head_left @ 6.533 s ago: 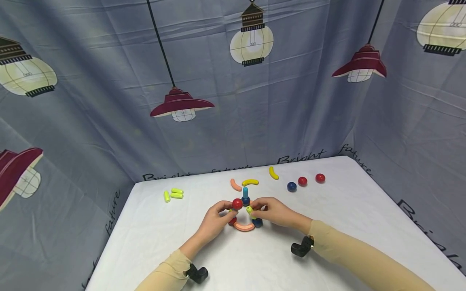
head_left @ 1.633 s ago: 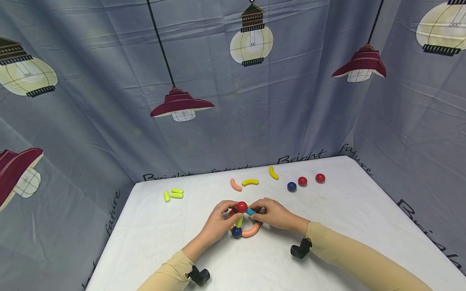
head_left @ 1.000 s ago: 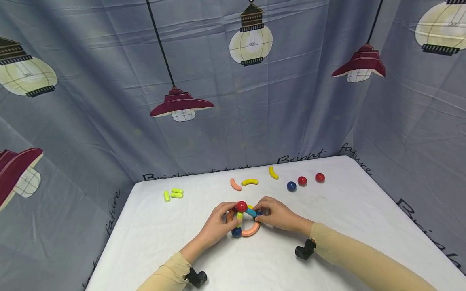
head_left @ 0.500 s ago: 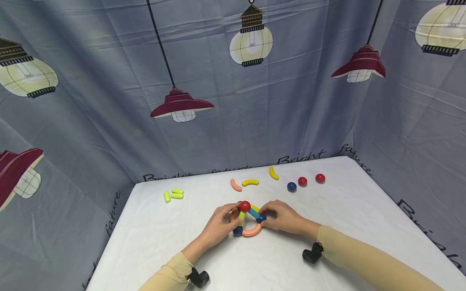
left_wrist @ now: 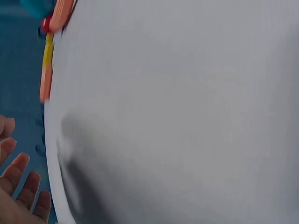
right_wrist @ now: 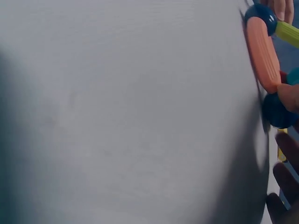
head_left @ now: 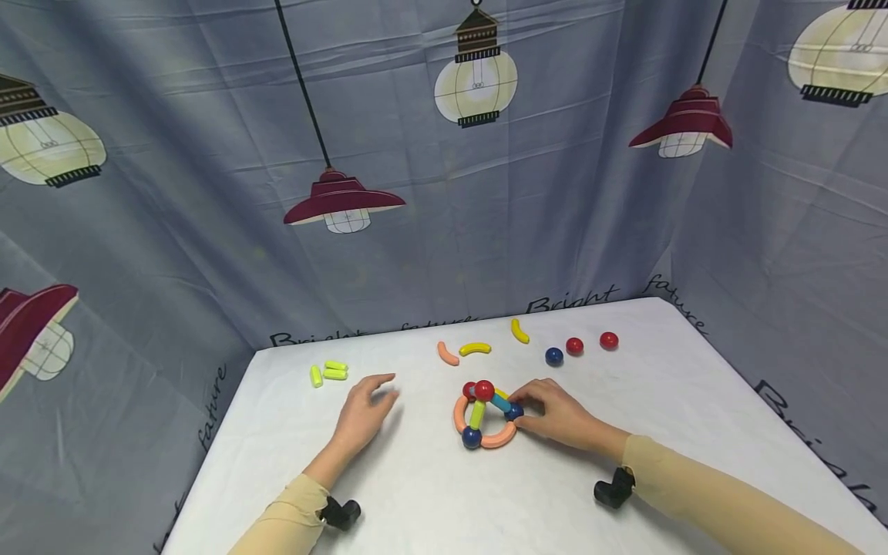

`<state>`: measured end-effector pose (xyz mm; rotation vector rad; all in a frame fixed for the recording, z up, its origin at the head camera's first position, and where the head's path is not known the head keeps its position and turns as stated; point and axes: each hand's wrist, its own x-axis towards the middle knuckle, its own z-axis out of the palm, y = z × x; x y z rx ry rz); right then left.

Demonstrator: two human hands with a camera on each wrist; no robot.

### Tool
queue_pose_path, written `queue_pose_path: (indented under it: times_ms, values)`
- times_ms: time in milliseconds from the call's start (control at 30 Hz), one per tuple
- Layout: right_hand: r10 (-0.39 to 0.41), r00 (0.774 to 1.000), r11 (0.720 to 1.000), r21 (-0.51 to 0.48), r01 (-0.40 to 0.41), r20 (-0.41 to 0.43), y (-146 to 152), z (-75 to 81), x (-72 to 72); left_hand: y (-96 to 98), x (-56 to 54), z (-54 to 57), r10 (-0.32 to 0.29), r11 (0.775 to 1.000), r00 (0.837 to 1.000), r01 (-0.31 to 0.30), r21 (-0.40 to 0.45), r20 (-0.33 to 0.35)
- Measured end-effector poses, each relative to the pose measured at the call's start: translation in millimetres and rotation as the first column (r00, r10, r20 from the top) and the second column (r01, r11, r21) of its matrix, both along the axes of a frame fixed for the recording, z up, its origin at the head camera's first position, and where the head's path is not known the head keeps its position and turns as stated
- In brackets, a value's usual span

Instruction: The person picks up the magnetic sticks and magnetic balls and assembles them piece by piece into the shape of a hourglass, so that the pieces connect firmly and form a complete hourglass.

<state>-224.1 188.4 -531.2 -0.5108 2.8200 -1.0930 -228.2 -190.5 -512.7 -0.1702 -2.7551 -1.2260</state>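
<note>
A small frame of magnetic balls and rods stands at the middle of the table in the head view. Its red top ball (head_left: pixel 484 391) sits on a straight lime rod (head_left: pixel 477 415) and a light-blue rod (head_left: pixel 500 402). Below run curved orange rods (head_left: pixel 499 437), a yellow one partly hidden, a blue ball (head_left: pixel 472 438) and a red ball (head_left: pixel 469 391). My right hand (head_left: pixel 559 415) pinches the right-hand blue ball (head_left: pixel 514 412), its thumb (right_wrist: pixel 289 97) on that ball in the right wrist view. My left hand (head_left: pixel 362 412) is apart from the frame, fingers spread, holding nothing.
Several lime rods (head_left: pixel 336 375) lie at the left back. Loose at the back are an orange curved rod (head_left: pixel 447 354), two yellow curved rods (head_left: pixel 475 349), a blue ball (head_left: pixel 554 356) and two red balls (head_left: pixel 574 346). A grey curtain hangs behind the white table (head_left: pixel 416 493).
My left hand has let go of the frame and moved left. The frame has shifted slightly right with my right hand. Earlier, the light-blue rod stood upright; now it slants up to the red top ball.
</note>
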Motion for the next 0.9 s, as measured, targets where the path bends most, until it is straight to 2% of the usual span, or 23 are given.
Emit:
queue_pose_path:
  times_ms: [100,200,367,633,900]
  values:
    - [-0.017,1.0,1.0,-0.006,0.017,-0.002,3,-1.0,1.3,-24.8,-7.0,1.4,0.096,0.995,0.995,-0.097,-0.02,-0.011]
    - [-0.034,0.999,0.999,-0.004,0.034,0.008,5,-1.7,2.0,-45.3,-11.8,3.2,0.179,0.983,0.984,-0.179,-0.043,-0.005]
    - [-0.047,0.998,0.999,-0.003,0.048,0.037,7,-3.0,2.4,-67.4,-14.3,5.0,0.284,0.956,0.959,-0.282,-0.083,0.011]
    - [-0.045,0.995,0.998,-0.03,0.047,0.085,9,-4.1,2.0,-83.3,-17.6,5.8,0.384,0.914,0.923,-0.376,-0.154,0.026]
    - [-0.03,0.995,0.998,-0.046,0.034,0.096,7,-5.9,0.5,-98.3,-29.2,3.7,0.482,0.862,0.873,-0.459,-0.216,0.07]
